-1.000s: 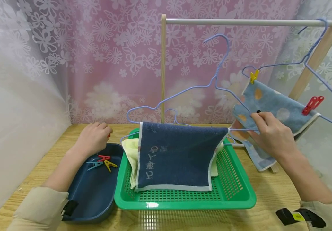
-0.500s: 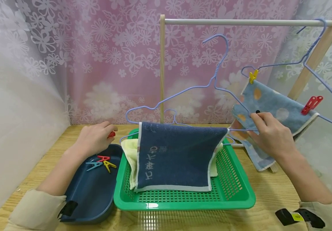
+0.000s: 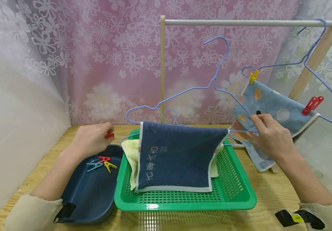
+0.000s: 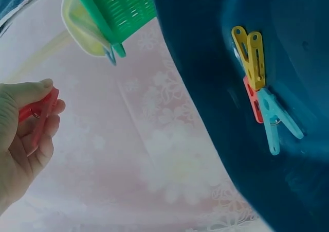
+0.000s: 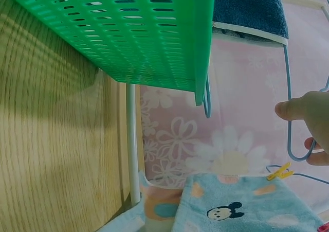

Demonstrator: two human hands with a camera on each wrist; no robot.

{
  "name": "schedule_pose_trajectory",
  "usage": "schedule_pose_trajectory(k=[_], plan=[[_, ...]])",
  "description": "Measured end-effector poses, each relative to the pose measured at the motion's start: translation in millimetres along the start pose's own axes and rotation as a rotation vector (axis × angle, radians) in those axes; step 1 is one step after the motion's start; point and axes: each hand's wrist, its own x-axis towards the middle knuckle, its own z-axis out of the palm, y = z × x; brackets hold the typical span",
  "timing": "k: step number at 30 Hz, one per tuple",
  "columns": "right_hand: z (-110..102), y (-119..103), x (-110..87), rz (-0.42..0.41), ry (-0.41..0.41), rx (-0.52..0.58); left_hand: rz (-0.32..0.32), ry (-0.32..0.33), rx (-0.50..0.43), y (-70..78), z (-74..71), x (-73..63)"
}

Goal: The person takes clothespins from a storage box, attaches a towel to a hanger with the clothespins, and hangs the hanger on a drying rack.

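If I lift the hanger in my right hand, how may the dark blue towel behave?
The dark blue towel would probably swing limply, since it drapes over the held hanger. It might slip sideways if tilted, because no clip shows on it.

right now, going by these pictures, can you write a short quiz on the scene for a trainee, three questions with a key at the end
1. Multiple choice: which colour is the peg in the left hand? A yellow, B red, C light blue.
2. True or false: the dark blue towel hangs over a hanger that the right hand grips.
3. Count: how many pegs can be seen lying in the blue tray?

Key
1. B, red.
2. True.
3. Three: one red, one yellow, one light blue.
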Motion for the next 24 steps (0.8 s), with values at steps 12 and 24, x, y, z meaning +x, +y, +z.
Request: schedule_pose_trajectory(k=[12,24], plan=[[0.9,0.0,0.6,0.003,0.016,0.008,0.019,-0.001,-0.212,8.7,-10.1,0.4],[0.8,0.1,0.7,0.003,0.002,0.005,0.13,0.152,-0.264,10.0,-8.2,-1.1]])
